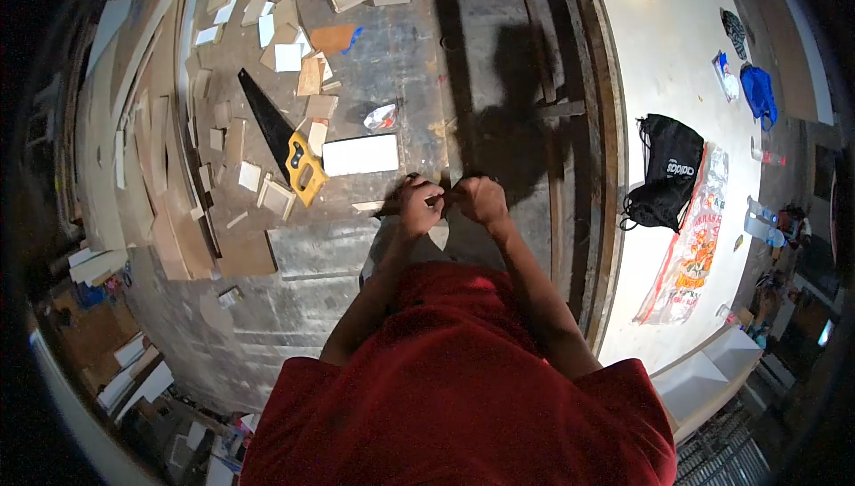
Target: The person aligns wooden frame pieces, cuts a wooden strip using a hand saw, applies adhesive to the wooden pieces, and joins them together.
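My left hand (419, 208) is closed, with thumb and fingers curled together in front of my body. Beside it my right hand (482, 200) makes a fist, its knuckles up. A small dark thing seems to lie between the two hands, but the fingers hide most of it. A thin wood strip (367, 206) shows just left of my left hand; whether the hand touches it I cannot tell. Above the left hand lies a white rectangular board (361, 155). Further left is a handsaw (304, 168) with a yellow handle and dark blade.
Wood offcuts (288, 57) and long boards (160, 183) cover the left side. A crumpled plastic wrapper (380, 117) lies ahead. On a pale panel (641, 59) at right are a black drawstring bag (670, 166) and a printed plastic sack (690, 259). Dark beams (583, 130) run alongside.
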`<state>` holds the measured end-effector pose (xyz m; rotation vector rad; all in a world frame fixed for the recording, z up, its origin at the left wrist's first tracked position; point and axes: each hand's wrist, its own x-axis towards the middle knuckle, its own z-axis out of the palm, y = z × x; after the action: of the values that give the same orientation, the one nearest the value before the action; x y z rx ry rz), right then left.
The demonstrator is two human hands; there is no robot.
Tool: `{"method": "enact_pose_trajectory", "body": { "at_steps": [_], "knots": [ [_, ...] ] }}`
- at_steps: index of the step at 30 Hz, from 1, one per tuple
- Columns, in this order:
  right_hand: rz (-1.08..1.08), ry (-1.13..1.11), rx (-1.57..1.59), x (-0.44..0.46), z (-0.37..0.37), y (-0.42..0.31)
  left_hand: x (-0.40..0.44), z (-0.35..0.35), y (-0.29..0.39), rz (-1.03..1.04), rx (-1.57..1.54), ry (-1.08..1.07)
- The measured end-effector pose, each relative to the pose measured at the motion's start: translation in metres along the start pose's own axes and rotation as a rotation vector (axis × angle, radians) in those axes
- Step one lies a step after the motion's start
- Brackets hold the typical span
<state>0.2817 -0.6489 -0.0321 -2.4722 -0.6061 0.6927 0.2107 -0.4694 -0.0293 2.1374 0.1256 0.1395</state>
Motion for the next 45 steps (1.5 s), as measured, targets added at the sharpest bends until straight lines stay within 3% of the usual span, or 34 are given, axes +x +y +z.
{"method": "enact_pose_trajectory", "body": {
  "at_steps": [11,16,18,19,20,22,23,25,32,34,36,37,40,44,45],
  "knots": [
    [0.175,0.039,-0.166,0.002,0.003,-0.033,0.003,0.008,-0.006,0.012,0.162,0.076],
    [0.237,0.101,-0.187,-0.006,-0.013,-0.002,0.003,0.003,0.000,-0.043,0.026,0.095],
    [0.203,0.198,0.097,-0.011,-0.021,0.017,-0.002,0.004,-0.004,-0.024,-0.012,0.026],
    [0.043,0.216,0.374,-0.014,-0.034,0.013,-0.003,0.000,-0.004,-0.025,-0.010,0.038],
    [0.033,0.213,0.370,-0.017,-0.042,0.006,-0.007,-0.004,-0.002,0.013,0.032,-0.004],
    [0.346,0.069,1.234,-0.023,-0.060,-0.014,-0.008,-0.017,0.004,0.047,0.076,-0.042],
    [0.344,0.059,1.234,-0.024,-0.067,-0.024,-0.010,-0.025,0.007,0.095,0.156,-0.068],
    [0.549,0.058,1.388,-0.023,-0.079,-0.040,-0.014,-0.029,0.003,0.138,0.272,-0.084],
    [0.359,-0.071,1.354,-0.021,-0.107,-0.074,-0.001,-0.054,-0.005,0.117,0.341,0.031],
    [0.324,-0.071,1.331,-0.019,-0.114,-0.086,0.002,-0.065,0.007,0.091,0.293,0.025],
    [0.296,-0.075,1.308,-0.019,-0.111,-0.097,-0.006,-0.074,0.028,-0.409,-0.739,0.190],
    [0.251,-0.085,1.273,-0.017,-0.105,-0.102,-0.009,-0.099,0.038,-0.475,-0.855,0.108],
    [0.196,-0.117,1.221,-0.007,-0.079,-0.127,-0.034,-0.134,0.037,-0.367,-0.730,0.019],
    [0.186,-0.205,1.245,0.006,-0.030,-0.171,-0.080,-0.191,0.022,-0.543,-0.556,0.155],
    [0.172,-0.247,1.240,0.011,-0.018,-0.185,-0.092,-0.205,0.010,-0.543,-0.635,0.211]
  ]
}}
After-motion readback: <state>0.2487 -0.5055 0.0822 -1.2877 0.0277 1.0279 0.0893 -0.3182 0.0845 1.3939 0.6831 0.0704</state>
